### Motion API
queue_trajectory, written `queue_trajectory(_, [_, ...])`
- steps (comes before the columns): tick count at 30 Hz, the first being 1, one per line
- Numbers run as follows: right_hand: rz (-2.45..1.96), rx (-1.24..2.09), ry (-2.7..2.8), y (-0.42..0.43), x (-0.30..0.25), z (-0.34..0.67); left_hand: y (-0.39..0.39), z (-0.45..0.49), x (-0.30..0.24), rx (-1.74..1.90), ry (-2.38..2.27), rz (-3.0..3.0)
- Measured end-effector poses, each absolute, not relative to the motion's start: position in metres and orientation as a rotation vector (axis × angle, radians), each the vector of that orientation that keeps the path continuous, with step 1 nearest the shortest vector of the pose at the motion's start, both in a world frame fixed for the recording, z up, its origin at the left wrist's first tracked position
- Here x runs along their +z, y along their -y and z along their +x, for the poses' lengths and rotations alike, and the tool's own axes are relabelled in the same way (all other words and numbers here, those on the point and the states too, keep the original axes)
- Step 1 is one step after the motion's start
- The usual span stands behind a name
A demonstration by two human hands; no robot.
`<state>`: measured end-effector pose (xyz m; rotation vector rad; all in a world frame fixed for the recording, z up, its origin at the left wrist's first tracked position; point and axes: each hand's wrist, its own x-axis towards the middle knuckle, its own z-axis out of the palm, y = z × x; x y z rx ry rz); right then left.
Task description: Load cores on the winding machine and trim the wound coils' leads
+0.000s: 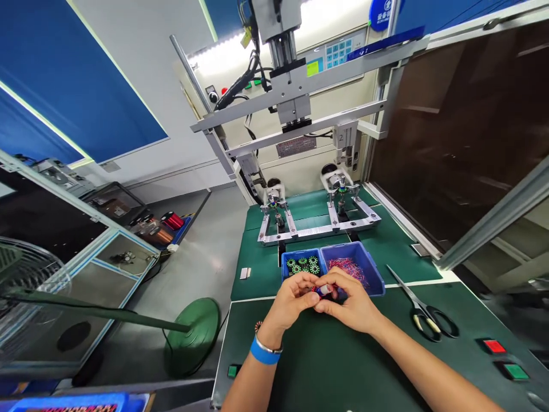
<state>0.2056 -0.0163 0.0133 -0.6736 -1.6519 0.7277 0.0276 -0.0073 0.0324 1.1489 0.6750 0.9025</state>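
a round green fan base (192,337) stands on the grey floor at the far left. on the dark green tabletop (309,372), a square green push button (232,371) sits at the near left edge, with a small white rectangular piece (245,273) farther back. a small ring-shaped core (258,327) shows partly behind the left wrist, which wears a blue band (265,352). the left hand (289,303) pinches a small blue, white and red part (323,290) between thumb and fingers; the right hand (354,300) grips it from the other side, just in front of the bins. fingers cover much of it, so its shape is hard to make out. behind the hands, a blue plastic bin (283,269) holds green-and-black ring cores (302,264); touching it, a violet-blue plastic bin (378,281) holds thin red and blue wire pieces (349,266). black-handled metal scissors (418,306) lie open to the right, near a square red push button (494,346).
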Motion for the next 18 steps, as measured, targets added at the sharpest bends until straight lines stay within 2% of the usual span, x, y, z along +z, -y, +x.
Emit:
queue_trajectory(4, [-0.677, 1.031, 1.581, 0.017, 0.013, 0.207, 0.01, 0.023, 0.011, 0.894, -0.684, 0.968])
queue_trajectory(8, [-0.486, 1.41, 1.474, 0.017, 0.013, 0.206, 0.014, 0.014, 0.003, 0.79, -0.576, 0.881])
queue_trajectory(10, [-0.424, 1.471, 1.441, 0.015, 0.013, 0.206, 0.014, 0.012, 0.002, 0.757, -0.513, 0.857])
queue_trajectory(18, [-0.579, 0.75, 1.714, 0.014, 0.021, 0.209, 0.012, 0.01, 0.002, 0.769, -0.539, 0.818])
